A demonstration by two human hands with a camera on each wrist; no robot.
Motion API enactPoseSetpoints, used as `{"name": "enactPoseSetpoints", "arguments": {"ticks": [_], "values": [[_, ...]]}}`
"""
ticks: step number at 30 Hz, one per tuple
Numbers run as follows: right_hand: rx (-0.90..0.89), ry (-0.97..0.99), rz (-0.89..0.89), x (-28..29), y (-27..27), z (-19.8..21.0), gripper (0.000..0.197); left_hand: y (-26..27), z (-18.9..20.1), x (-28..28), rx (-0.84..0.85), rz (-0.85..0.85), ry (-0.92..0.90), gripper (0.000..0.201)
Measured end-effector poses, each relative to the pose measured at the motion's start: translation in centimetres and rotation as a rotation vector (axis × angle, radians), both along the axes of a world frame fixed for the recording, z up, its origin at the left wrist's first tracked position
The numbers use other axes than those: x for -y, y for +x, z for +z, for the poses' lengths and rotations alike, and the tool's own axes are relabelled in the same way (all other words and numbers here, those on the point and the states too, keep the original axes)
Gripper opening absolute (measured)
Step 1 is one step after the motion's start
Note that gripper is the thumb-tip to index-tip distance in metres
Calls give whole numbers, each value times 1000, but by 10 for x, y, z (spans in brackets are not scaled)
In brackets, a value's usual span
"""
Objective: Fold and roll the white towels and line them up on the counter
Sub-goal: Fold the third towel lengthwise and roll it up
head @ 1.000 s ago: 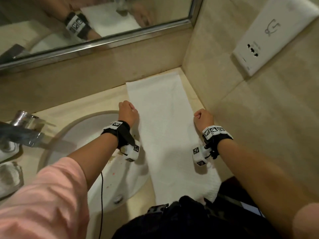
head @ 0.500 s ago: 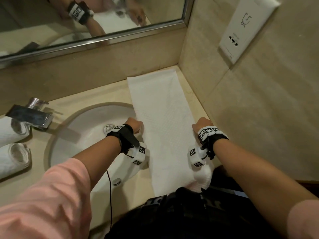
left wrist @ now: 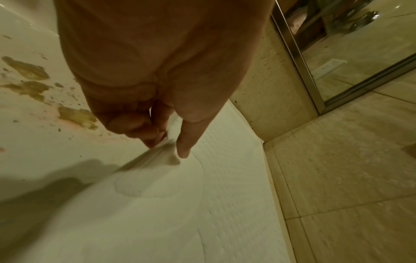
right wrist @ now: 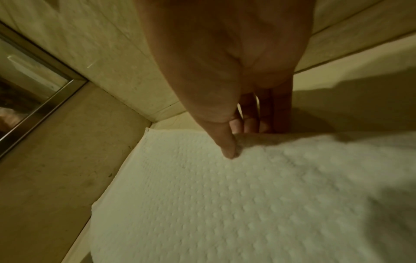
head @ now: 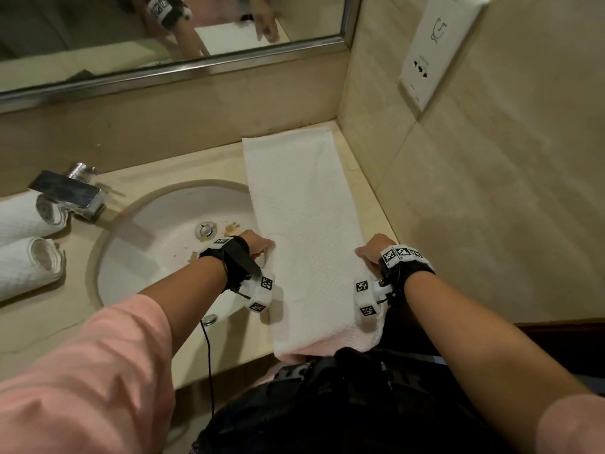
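- Gripping the long folded towel [head: 307, 231] at its side edges, the left hand [head: 258, 245] and right hand [head: 373, 249] hide their fingers in the head view; the towel's near end hangs off the counter [head: 203, 158], with two rolled towels [head: 26, 244] beside the sink [head: 163, 224].
- Left wrist view: fingers [left wrist: 144, 128] pinch the raised towel edge over the stained basin.
- Right wrist view: thumb [right wrist: 227, 142] on top, fingers curled under the edge, which hides their tips.

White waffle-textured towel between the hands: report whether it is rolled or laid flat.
Laid flat, not rolled: the white waffle-textured towel is a long strip on the beige counter, each hand pinching a side edge.
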State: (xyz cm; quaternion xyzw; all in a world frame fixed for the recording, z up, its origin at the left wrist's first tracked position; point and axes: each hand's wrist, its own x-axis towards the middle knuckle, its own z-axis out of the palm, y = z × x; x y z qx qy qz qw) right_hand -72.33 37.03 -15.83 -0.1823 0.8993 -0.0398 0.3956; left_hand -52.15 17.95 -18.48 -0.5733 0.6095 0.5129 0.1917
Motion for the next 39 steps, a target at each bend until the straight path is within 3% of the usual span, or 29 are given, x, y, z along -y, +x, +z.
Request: {"name": "enactPoseSetpoints", "arguments": {"ticks": [3, 7, 12, 15, 18, 24, 26, 29, 32, 36, 39], "values": [[8, -36, 19, -5, 1, 3, 34, -2, 4, -10, 65, -119, -56, 51], [15, -177, -33, -18, 1, 1, 21, -3, 6, -22, 71, -134, -122, 52], [-10, -277, -76, -31, -6, -7, 24, 2, 13, -39, 108, -201, -296, 45], [-63, -302, -135, -36, -8, -10, 31, 3, 16, -47, 171, -294, -314, 29], [-98, -322, -181, -35, -3, -16, 25, 7, 17, -52, 206, -317, -325, 22], [-199, -425, -293, -34, 12, -28, 11, 16, 18, -58, 220, -355, -321, 49], [-179, -390, -284, -35, 14, -27, 7, 19, 20, -59, 214, -366, -318, 49], [-139, -298, -263, -40, 17, -23, 26, 25, 19, -60, 187, -373, -301, 49], [-148, -248, -223, -54, 34, -19, 10, 35, 19, -66, 156, -366, -254, 49], [-177, -229, -280, -81, 62, -28, 35, 49, 20, -77, 93, -329, -204, 44], [-177, -228, -324, -97, 81, -29, 9, 58, 22, -85, 79, -323, -198, 34]]}}
